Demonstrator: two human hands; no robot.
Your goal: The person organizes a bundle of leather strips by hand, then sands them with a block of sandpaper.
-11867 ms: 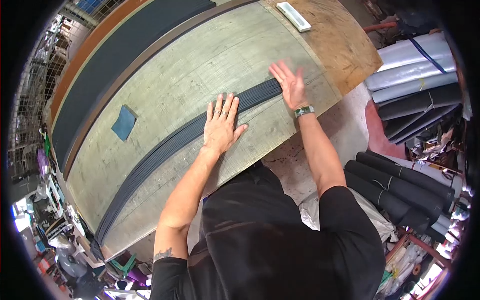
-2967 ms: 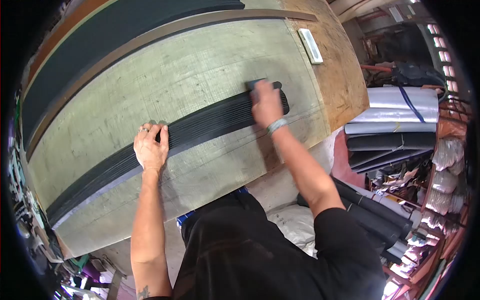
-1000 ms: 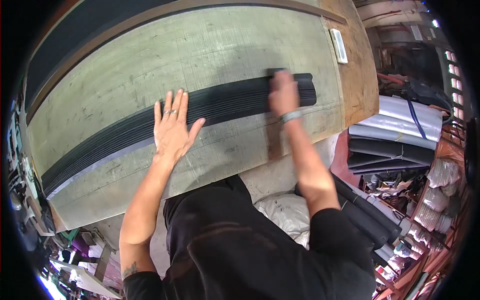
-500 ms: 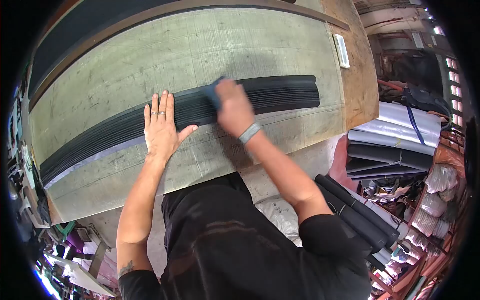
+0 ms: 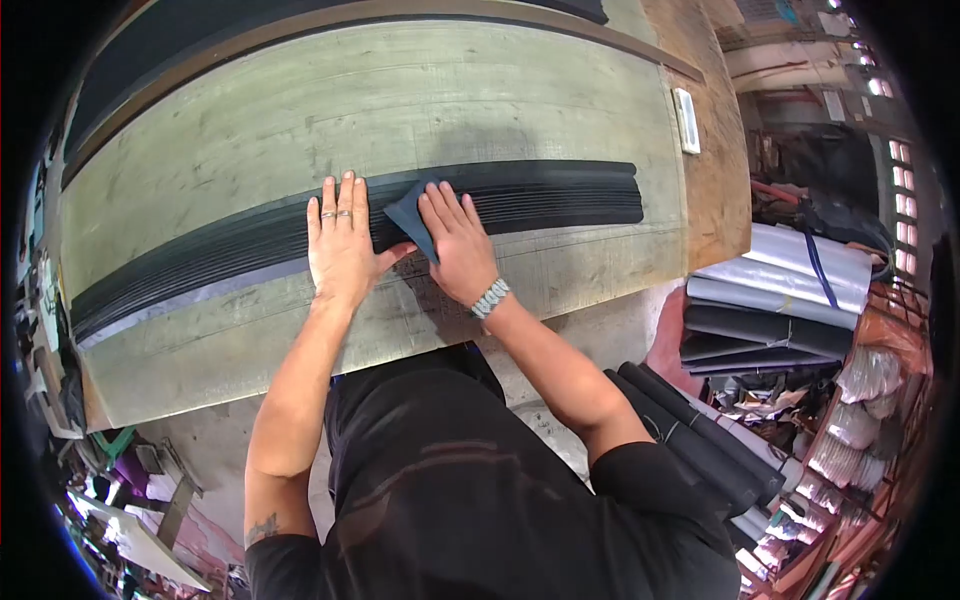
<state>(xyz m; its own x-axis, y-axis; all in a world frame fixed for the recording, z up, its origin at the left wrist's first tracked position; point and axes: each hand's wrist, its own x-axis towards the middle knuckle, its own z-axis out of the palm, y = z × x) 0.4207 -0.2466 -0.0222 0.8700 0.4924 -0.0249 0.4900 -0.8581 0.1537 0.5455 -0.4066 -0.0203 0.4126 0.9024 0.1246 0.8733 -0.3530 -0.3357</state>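
A long bundle of narrow black strips [image 5: 560, 200] lies across the worktable, its overlapping edges forming parallel lines. My left hand [image 5: 340, 245] rests flat on the strips near their middle, fingers straight and thumb stretched to the right. Just beside it, my right hand [image 5: 462, 250] presses a folded dark blue-grey cloth [image 5: 408, 212] against the strips. The cloth's pointed corner sticks out to the left of the fingers, while its other part is hidden under the palm. A pale strip [image 5: 200, 292] shows along the near left edge of the bundle.
A long brown bar [image 5: 400, 12] crosses the far side of the worktable [image 5: 330, 100], with black material [image 5: 150, 60] behind it. A small white box [image 5: 686, 120] sits near the right edge. Silver and black rolls [image 5: 780, 270] are stacked to the right; dark rolls [image 5: 690, 435] lean below.
My right hand, blurred by motion before, now shows sharply with the cloth lower on the strips. My left hand has shifted slightly right, closer to it. The view has tilted a little.
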